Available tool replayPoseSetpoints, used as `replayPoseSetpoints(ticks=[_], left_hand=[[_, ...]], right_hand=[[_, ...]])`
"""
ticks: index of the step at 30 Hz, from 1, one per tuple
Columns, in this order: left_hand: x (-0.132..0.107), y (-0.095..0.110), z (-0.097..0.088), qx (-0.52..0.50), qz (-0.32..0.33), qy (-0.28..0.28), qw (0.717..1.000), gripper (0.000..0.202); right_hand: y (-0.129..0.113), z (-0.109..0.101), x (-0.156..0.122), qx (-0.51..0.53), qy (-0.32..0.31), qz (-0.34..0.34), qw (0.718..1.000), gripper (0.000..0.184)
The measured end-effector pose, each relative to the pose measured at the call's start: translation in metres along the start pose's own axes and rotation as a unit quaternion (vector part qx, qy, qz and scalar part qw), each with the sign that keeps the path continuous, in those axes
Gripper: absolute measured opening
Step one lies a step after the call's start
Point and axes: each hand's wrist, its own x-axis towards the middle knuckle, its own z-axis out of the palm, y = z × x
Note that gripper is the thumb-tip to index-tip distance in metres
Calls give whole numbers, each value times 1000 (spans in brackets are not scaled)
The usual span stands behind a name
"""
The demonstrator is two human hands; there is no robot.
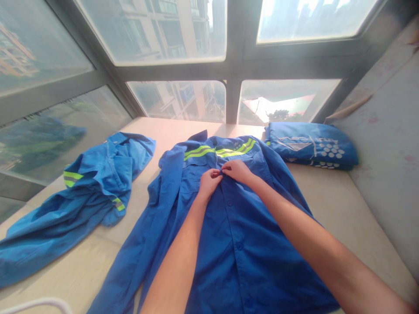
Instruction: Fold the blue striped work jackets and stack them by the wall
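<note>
On the left side of the pale ledge (88, 257), we see a crumpled blue garment (108, 174) with short bands of yellow-green and grey. Below it, in the lower corner, there is a white curved object (49, 301), cut by the edge of the view; we cannot tell what it is. In the middle, the blue jacket (216, 244) lies spread with its front upward and its collar toward the window (176, 98). A striped band crosses its chest, and buttons go down its front. The person's left hand (208, 182) is over the chest, with thumb and fingers pinching the cloth at the front edge. Just beside it, the right hand (238, 171) also grasps this edge between its fingertips. Farther right, near the jacket's shoulder, we find a folded blue bundle (310, 144) with white print, close to the wall (389, 144).
</note>
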Motion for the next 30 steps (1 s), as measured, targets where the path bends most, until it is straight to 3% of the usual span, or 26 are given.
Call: replayPoseSetpoints(ticks=[10, 18, 30], left_hand=[[3, -10, 4, -29, -27, 17, 999, 21], [3, -11, 2, -44, -26, 2, 999, 24], [4, -12, -1, -63, -42, -18, 997, 17]], right_hand=[[5, 2, 1, 6, 2, -17, 1000, 20], [10, 6, -2, 9, -7, 10, 1000, 21], [-2, 10, -4, 12, 22, 121, 992, 14]])
